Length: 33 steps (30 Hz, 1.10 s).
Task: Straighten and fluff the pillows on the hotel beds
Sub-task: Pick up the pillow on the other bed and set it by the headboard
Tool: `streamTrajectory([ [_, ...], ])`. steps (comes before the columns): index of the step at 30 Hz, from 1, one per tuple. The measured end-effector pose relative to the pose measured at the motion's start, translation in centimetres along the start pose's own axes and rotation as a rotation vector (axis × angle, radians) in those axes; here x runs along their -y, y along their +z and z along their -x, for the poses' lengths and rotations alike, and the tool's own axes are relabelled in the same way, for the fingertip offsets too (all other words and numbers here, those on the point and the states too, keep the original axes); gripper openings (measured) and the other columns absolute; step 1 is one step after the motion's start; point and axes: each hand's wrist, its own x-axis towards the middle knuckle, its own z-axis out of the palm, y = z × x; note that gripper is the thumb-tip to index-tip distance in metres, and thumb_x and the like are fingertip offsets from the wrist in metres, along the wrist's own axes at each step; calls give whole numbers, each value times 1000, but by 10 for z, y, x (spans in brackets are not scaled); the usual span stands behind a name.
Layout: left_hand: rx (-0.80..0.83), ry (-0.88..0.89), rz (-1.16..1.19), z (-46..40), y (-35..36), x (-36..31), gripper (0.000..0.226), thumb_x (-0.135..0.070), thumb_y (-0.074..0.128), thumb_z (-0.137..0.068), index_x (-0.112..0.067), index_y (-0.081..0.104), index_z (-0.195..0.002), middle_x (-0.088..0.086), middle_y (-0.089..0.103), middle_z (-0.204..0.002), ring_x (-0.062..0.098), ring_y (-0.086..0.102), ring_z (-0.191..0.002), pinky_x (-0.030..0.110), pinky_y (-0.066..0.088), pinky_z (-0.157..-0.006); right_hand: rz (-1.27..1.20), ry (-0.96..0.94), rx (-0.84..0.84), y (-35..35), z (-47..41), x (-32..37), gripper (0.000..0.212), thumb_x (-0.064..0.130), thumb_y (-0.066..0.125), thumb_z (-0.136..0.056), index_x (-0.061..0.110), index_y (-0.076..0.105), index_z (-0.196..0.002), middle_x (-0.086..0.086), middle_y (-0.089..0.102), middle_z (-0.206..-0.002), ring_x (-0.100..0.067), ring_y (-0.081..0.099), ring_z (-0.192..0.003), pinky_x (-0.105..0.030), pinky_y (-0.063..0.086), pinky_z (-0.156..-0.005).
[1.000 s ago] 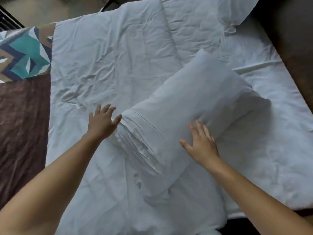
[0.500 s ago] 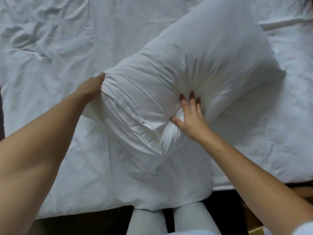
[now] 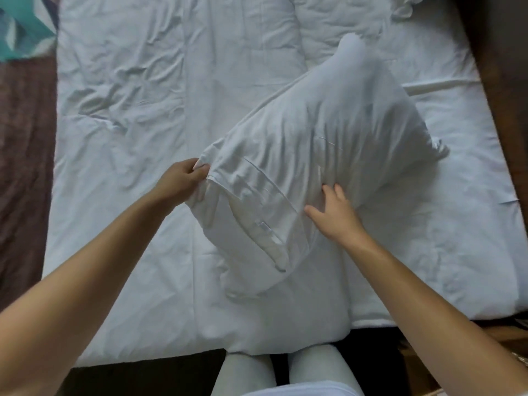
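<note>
A large white pillow (image 3: 328, 132) lies slanted across the white bed, its open case end toward me and its far end raised and blurred. My left hand (image 3: 183, 178) pinches the near left corner of the pillowcase. My right hand (image 3: 334, 212) presses into the pillow's near side, fingers sunk in the fabric and thumb spread out. A second white pillow (image 3: 405, 7) shows only as a corner at the top right edge.
A wrinkled white duvet (image 3: 171, 81) covers the bed. A brown runner (image 3: 25, 167) and a teal patterned cushion (image 3: 23, 30) lie at the left. Dark floor (image 3: 503, 67) runs along the right. My legs (image 3: 274, 367) stand at the bed's near edge.
My left hand went from pushing the pillow's end to pinching the case corner. The pillow's far end has lifted. My right hand stays pressed in its side.
</note>
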Motion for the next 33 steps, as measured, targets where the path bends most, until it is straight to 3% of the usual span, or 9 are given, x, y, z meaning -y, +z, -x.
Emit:
streamTrajectory([
  [3, 0, 83, -96, 56, 11, -28, 27, -44, 55, -93, -23, 67, -81, -4, 65, -76, 20, 58, -76, 38, 42, -72, -103, -39, -176, -20, 31, 21, 80, 49, 59, -95, 18, 25, -160, -11, 6, -172, -34, 24, -154, -46, 29, -119],
  [7, 21, 188, -172, 131, 34, -38, 27, -49, 54, -95, -28, 71, -98, -4, 72, -90, 25, 66, -92, 44, 50, -85, -217, -102, -308, -42, 67, 54, 79, 53, 59, -93, 18, 29, -159, -13, 15, -170, -32, 27, -153, -43, 30, -118],
  [11, 120, 216, 6, 194, 59, -20, 40, -51, 54, -87, -42, 68, -123, -17, 75, -110, 12, 69, -109, 42, 53, -98, -252, -12, -264, -37, 100, 66, 93, 66, 61, -87, 16, 28, -157, -12, 25, -164, -31, 43, -143, -43, 40, -113],
  [17, 299, 160, 475, 237, 87, 22, 65, -48, 73, -82, -55, 49, -143, -29, 52, -148, -1, 59, -129, 27, 53, -97, -224, 163, -188, 3, 174, 48, 123, 77, 70, -72, 20, 9, -163, -13, 6, -171, -32, 17, -156, -48, 26, -123],
  [21, 375, -42, 692, 238, 86, 28, 87, -62, 73, -68, -49, 43, -149, -15, 61, -145, 12, 68, -119, 39, 52, -102, -118, 186, -170, 45, 217, 48, 129, 78, 73, -66, 24, 3, -161, -16, 2, -170, -36, 14, -156, -50, 28, -120],
  [24, 459, -48, 627, 235, 83, 22, 58, -65, 64, -82, -48, 57, -138, -3, 67, -140, 22, 67, -101, 46, 48, -105, -74, 209, -156, 61, 231, 49, 132, 76, 75, -66, 21, 2, -160, -19, 5, -169, -36, 16, -155, -50, 32, -117],
  [26, 535, -36, 611, 236, 85, 23, 45, -70, 56, -89, -53, 63, -131, -5, 67, -141, 21, 71, -105, 44, 51, -102, -93, 232, -193, 63, 233, 49, 132, 76, 76, -64, 17, 8, -159, -20, 17, -165, -38, 28, -151, -49, 38, -114],
  [29, 549, -158, 762, 237, 96, 38, 76, -78, 55, -83, -43, 48, -150, 2, 55, -154, 29, 62, -130, 49, 47, -111, -154, 249, -236, 62, 232, 48, 117, 73, 76, -67, 15, 24, -154, -17, 43, -151, -38, 49, -135, -46, 47, -105],
  [33, 560, -201, 731, 243, 110, 50, 73, -77, 54, -85, -34, 57, -144, -5, 61, -147, 28, 62, -129, 54, 49, -111, -128, 206, -269, 61, 231, 28, 59, 55, 61, -86, 20, 54, -133, -14, 68, -125, -41, 64, -112, -41, 50, -88],
])
